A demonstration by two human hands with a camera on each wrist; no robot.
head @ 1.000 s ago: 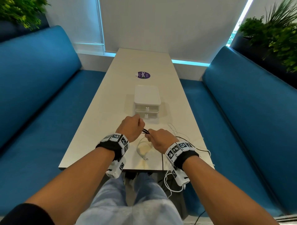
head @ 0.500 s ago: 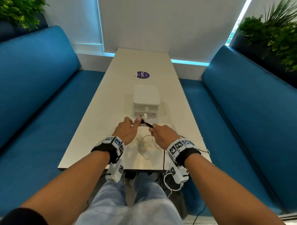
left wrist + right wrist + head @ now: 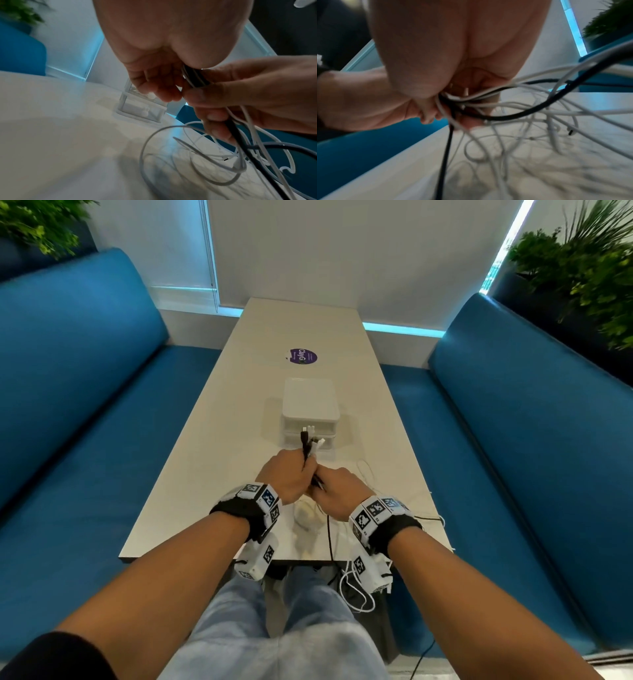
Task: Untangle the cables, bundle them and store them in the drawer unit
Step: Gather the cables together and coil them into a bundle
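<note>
Both hands meet over the near half of the white table (image 3: 212, 460). My left hand (image 3: 287, 477) grips a bunch of black and white cables (image 3: 310, 445) whose plug ends stick up out of the fist. My right hand (image 3: 337, 491) grips the same bunch just below it. In the left wrist view the cables (image 3: 195, 75) run between both hands and fall in loose loops (image 3: 214, 162) on the table. In the right wrist view the cables (image 3: 458, 104) fan out from my fingers. The white drawer unit (image 3: 310, 409) stands just beyond the hands, its drawers closed.
A purple round sticker (image 3: 303, 357) lies beyond the drawer unit. Blue benches (image 3: 85, 422) flank the table on both sides, with plants (image 3: 582, 261) behind them. A black cable (image 3: 329, 539) and white loops (image 3: 356, 594) hang over the table's near edge.
Both hands have closed together on the cables and lifted them; the plug ends now stand upright above the left fist instead of lying across between the hands.
</note>
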